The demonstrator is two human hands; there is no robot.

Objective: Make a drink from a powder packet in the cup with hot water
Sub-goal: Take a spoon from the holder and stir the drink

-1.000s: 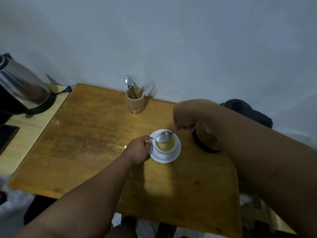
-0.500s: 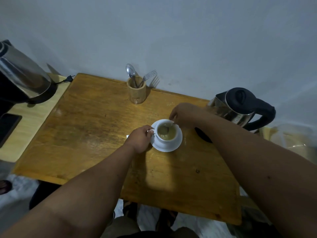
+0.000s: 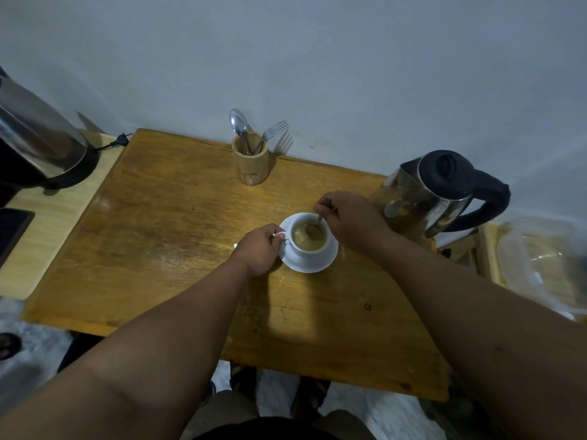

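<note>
A white cup (image 3: 309,249) stands on a white saucer (image 3: 317,265) in the middle of the wooden table (image 3: 158,249). Light brown liquid fills the cup. My left hand (image 3: 257,249) grips the cup's handle on its left side. Just right of the cup, my right hand (image 3: 349,222) pinches a metal spoon (image 3: 314,228) whose bowl dips into the drink. A steel kettle with a black lid and handle (image 3: 444,192) sits at the table's back right, behind my right hand. No powder packet shows clearly.
A wooden holder (image 3: 251,163) with a spoon and a fork stands at the table's back edge by the wall. A second steel kettle (image 3: 38,144) sits on a lower side table at the left. A clear plastic box (image 3: 540,265) is at the right.
The spoon was lifted over the cup a second ago; its bowl is now down in the drink. My right hand has dropped lower, uncovering the kettle. My left hand stays on the handle.
</note>
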